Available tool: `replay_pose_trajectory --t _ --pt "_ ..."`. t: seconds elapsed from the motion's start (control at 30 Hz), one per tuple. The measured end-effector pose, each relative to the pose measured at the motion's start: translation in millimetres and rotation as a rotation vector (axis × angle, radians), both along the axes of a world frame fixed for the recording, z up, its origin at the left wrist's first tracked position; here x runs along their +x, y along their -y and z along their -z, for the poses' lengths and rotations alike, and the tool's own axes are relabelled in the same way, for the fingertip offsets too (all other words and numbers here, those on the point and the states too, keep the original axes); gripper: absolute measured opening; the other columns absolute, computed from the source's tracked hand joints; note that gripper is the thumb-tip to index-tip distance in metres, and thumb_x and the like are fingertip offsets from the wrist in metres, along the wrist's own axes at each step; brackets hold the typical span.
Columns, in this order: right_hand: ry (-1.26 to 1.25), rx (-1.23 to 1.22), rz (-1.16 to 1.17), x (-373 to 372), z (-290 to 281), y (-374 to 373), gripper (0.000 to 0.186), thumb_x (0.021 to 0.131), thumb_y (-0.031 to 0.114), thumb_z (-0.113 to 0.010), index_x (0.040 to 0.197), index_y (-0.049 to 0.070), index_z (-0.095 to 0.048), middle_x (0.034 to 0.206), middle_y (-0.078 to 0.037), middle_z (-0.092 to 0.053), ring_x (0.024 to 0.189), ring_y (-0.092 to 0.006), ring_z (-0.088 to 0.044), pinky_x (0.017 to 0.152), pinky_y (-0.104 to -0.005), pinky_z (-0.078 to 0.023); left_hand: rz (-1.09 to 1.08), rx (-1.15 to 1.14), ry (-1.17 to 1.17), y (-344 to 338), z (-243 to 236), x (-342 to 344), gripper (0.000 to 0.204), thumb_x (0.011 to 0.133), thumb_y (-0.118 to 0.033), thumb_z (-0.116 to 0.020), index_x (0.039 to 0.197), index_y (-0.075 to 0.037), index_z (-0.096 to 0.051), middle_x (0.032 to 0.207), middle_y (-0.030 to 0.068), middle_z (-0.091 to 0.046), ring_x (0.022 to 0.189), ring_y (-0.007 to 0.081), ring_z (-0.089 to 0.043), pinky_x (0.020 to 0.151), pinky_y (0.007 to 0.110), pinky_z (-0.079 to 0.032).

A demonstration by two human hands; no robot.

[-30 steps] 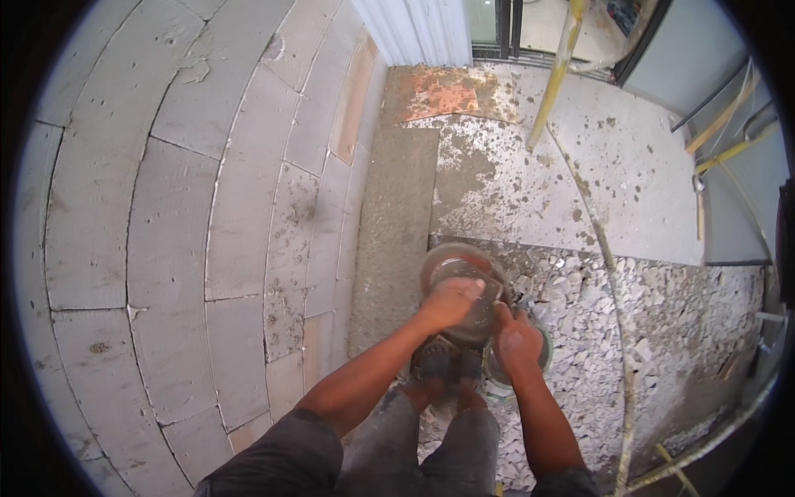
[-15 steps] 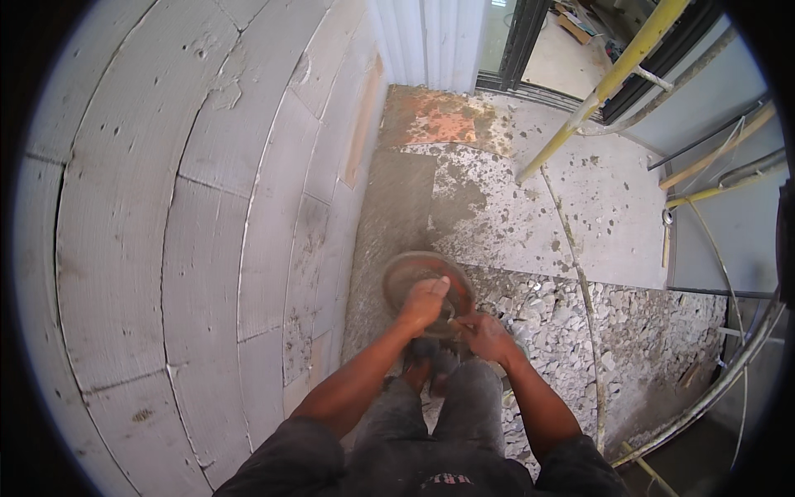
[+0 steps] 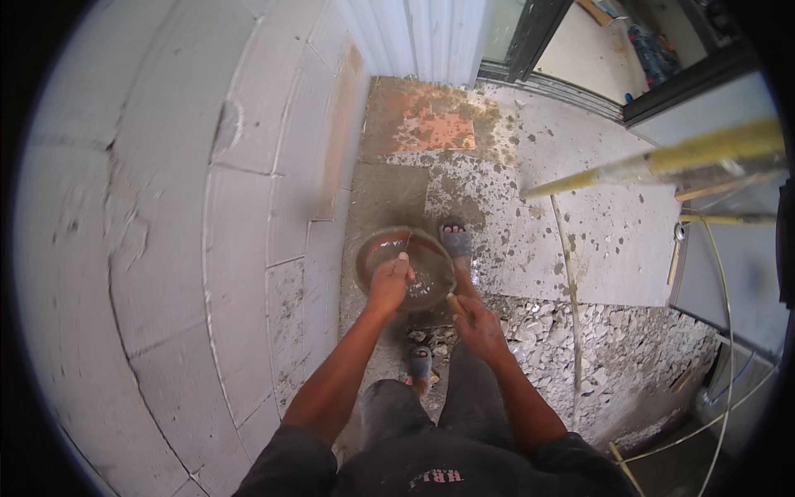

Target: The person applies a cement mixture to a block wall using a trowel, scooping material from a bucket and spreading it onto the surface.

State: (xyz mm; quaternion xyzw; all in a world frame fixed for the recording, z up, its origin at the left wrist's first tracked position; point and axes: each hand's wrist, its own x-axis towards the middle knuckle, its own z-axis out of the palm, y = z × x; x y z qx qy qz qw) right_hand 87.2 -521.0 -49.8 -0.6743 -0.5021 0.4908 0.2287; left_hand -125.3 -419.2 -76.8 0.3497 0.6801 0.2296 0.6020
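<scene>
A wide, downward view of a rough building floor, with the person's bare forearms entering from the lower edge. Near the centre of the frame is a round, shallow basin [image 3: 435, 246], reddish-brown inside and smeared with grey residue. The left hand [image 3: 387, 288] overlaps its lower-left rim, thumb over the inside; whether those fingers grip the rim cannot be told. Just right of it, the right hand [image 3: 482, 333] has its fingers closed around a tan handle [image 3: 455, 305], whose end is at the basin's lower-right edge.

A wall of large pale-grey blocks [image 3: 240, 248] fills the left side. Above the basin lies dull grey floor [image 3: 387, 189] and, near the top, an orange-red patch [image 3: 435, 130]. Pale, spattered boarding [image 3: 604, 240] covers the floor at centre right, with broken rubble [image 3: 551, 344] below it. White corrugated sheeting [image 3: 410, 37], a dark door frame [image 3: 538, 37] and a blurred yellow pole [image 3: 662, 166] occupy the upper part.
</scene>
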Motion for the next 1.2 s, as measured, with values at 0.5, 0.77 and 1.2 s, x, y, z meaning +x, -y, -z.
replay_pose_trajectory --t 0.5,0.77,1.2 --pt "0.136 -0.181 0.424 131 113 -225 0.041 0.094 0.014 -0.064 0.132 0.001 -0.057 0.087 -0.016 -0.067 0.074 -0.023 -0.064 0.069 -0.0398 -0.05 0.04 0.066 0.031 -298 152 213 0.049 0.104 -0.041 -0.054 0.084 0.004 -0.063 0.072 0.0043 -0.056 0.07 0.0149 -0.049 0.067 0.038 -0.043" --pt "0.113 -0.198 0.522 168 148 -280 0.042 0.096 0.013 -0.065 0.135 -0.001 -0.055 0.087 -0.01 -0.064 0.073 -0.0157 -0.057 0.065 -0.0333 -0.047 0.014 0.195 0.054 -392 227 285 0.051 0.104 -0.039 -0.05 0.078 0.004 -0.059 0.069 0.0217 -0.056 0.064 0.0369 -0.054 0.068 0.047 -0.044" --pt "0.13 -0.262 0.539 197 192 -292 0.04 0.097 0.011 -0.065 0.133 -0.003 -0.055 0.091 -0.012 -0.066 0.074 -0.0172 -0.06 0.067 -0.0341 -0.048 -0.022 0.027 0.041 -445 295 279 0.049 0.104 -0.041 -0.048 0.085 0.0 -0.067 0.082 0.0207 -0.068 0.077 0.04 -0.063 0.078 0.047 -0.048"
